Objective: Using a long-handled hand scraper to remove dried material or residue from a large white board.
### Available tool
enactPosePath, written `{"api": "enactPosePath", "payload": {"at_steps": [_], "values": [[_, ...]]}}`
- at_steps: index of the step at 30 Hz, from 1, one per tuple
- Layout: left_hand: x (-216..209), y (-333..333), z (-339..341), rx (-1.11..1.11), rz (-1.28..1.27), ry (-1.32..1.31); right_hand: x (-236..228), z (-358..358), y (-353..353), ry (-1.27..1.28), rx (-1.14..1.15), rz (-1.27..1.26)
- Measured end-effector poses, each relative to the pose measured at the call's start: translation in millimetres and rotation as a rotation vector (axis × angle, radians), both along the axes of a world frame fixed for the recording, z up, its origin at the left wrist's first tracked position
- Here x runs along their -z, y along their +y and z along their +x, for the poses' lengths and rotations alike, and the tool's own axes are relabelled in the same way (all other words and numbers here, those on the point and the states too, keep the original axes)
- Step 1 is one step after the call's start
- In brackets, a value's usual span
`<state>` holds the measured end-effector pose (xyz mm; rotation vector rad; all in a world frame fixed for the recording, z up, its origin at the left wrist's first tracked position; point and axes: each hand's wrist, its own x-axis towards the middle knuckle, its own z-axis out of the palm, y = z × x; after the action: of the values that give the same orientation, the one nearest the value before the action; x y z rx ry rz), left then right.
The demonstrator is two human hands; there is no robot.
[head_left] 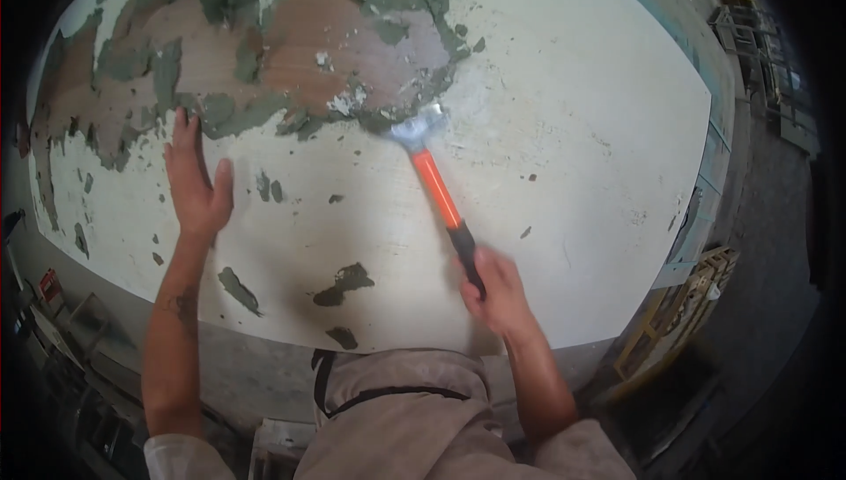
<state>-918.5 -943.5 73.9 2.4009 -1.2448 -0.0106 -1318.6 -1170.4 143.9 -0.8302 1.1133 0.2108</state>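
Observation:
A long scraper (438,187) with an orange and black handle is gripped by my right hand (499,290) near the board's front edge. Its metal blade meets the pale board (564,180) at the lower right border of a stripped patch (313,26). That patch shows brown, wood-like surface, ringed by ragged grey-green flakes (242,116). My left hand (196,182) rests flat on the board at the left, fingers stretched out, the tips just below the patch's lower border. Loose grey-green pieces (344,284) lie on the board between my arms.
The large board has a rounded outline and reaches close to my waist. At the right stand a yellowish wooden frame (674,312) and a light blue-green support (716,141) beneath the board. Racks and a small red object (50,284) are at the lower left. Grey floor (767,215) shows beyond.

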Motion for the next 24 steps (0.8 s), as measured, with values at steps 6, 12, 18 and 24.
{"api": "enactPosePath", "payload": {"at_steps": [6,12,18,24], "values": [[3,-1,6,0.016,-0.118,0.162,-8,22,16,0.022,0.037,0.084],[-16,-8,-32,-0.080,-0.097,-0.121,-8,27,-27,-0.064,-0.059,0.157],[-80,-64,-232,-0.058,-0.214,1.082,-24,5,-13,-0.049,-0.020,0.214],[-64,-124,-320,-0.248,-0.322,1.996,-22,-5,3,-0.009,-0.085,-0.158]]}}
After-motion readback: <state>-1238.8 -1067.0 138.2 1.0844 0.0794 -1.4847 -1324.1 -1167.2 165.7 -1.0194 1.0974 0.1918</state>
